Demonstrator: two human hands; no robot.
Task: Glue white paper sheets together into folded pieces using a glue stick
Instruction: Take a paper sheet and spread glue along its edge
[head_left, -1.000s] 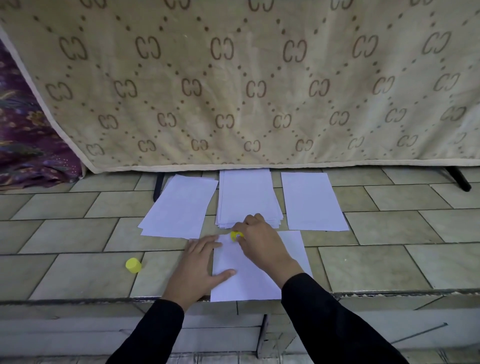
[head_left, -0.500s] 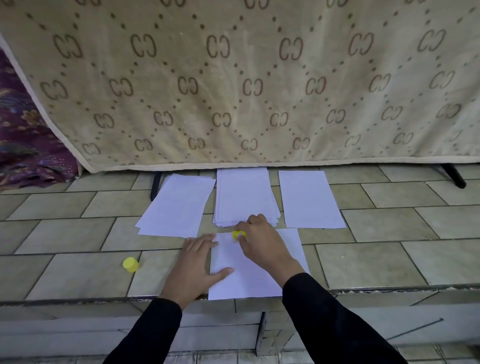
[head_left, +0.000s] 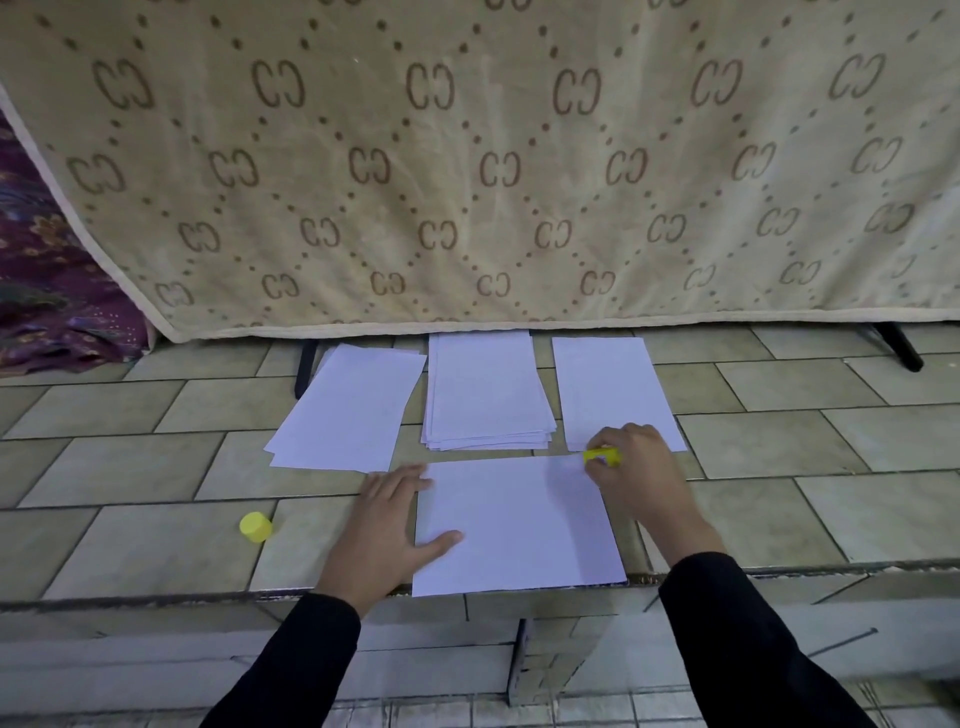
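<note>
sheet (head_left: 519, 525): matt white paper | cap (head_left: 255, 527): smooth yellow plastic | floor (head_left: 156, 457): glazed tile, slight sheen | hanging, upper frame (head_left: 467, 156): woven beige cloth

Light is soft, even and rather dim; where it comes from cannot be told. Shadows are faint: a thin one under the right hand (head_left: 641, 470) and beside the cap (head_left: 255, 527). The white sheets (head_left: 519, 525) take a bluish cast. The right hand and glue stick (head_left: 602, 457) are slightly blurred. The lines of the tiles (head_left: 779, 441) and the hem of the cloth (head_left: 467, 182) bow toward the edges.
</note>
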